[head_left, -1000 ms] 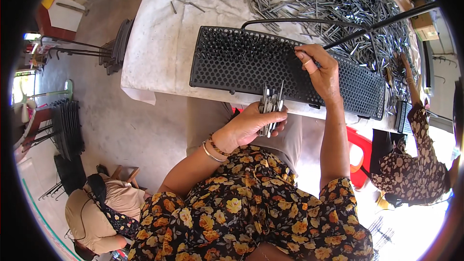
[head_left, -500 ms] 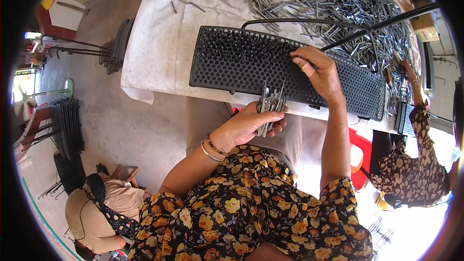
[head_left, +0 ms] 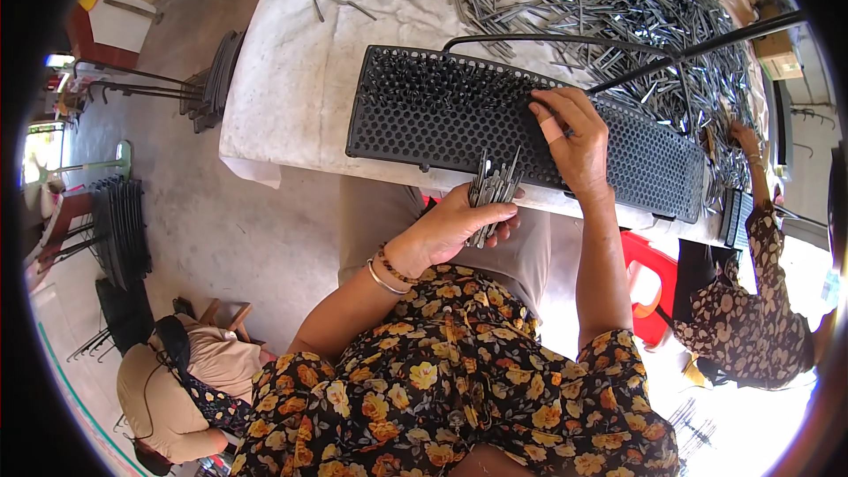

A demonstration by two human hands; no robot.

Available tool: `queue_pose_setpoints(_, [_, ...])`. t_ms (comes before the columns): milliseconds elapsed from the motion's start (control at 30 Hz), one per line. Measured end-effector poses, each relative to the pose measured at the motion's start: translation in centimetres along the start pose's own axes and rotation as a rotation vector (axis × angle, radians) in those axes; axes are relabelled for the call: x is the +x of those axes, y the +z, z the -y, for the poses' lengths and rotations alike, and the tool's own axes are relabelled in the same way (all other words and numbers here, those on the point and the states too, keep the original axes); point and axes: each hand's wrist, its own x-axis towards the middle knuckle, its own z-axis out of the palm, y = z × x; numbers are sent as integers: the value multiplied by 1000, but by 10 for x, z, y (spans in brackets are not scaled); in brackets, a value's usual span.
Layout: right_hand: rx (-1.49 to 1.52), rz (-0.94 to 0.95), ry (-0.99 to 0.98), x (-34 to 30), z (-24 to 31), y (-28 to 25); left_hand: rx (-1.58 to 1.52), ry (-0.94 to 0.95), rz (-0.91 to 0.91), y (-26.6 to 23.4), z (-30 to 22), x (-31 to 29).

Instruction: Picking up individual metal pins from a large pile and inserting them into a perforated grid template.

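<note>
In my left hand [head_left: 442, 225], closed at my lap, is a bundle of thin grey metal strips [head_left: 495, 184], their tips pointing up and fanning slightly. My right hand [head_left: 579, 146] reaches over a long black perforated rack [head_left: 424, 128] at the table's front edge. Its thumb and fingertips are pinched together at the holes; what they hold, if anything, is too small to tell. Many dark pieces [head_left: 433, 79] stand upright in the holes along the rack's left far part. Toward the right, the holes show bare.
A heap of loose metal strips [head_left: 636, 26] covers the far right of the white-covered table [head_left: 283, 88]. A black bar frame [head_left: 733, 40] rises behind the rack. Another person's hand [head_left: 746, 137] touches the heap. A red stool [head_left: 649, 287] and stacked black racks [head_left: 119, 230] stand around.
My right hand has shifted slightly left, its wrist turning, while the fingertips stay near the same spot on the rack. The left hand with its bundle barely moves.
</note>
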Motion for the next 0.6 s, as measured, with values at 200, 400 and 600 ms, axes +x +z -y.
queue_pose_setpoints(200, [-47, -36, -96, -1, -3, 2, 11, 22, 24, 3, -4, -2])
queue_pose_setpoints(400, [-45, -14, -83, -3, 11, -5, 18, 54, 7, 2, -4, -3])
queue_pose_setpoints(600, [237, 262, 202, -20, 32, -12, 100, 133, 35, 6, -12, -8])
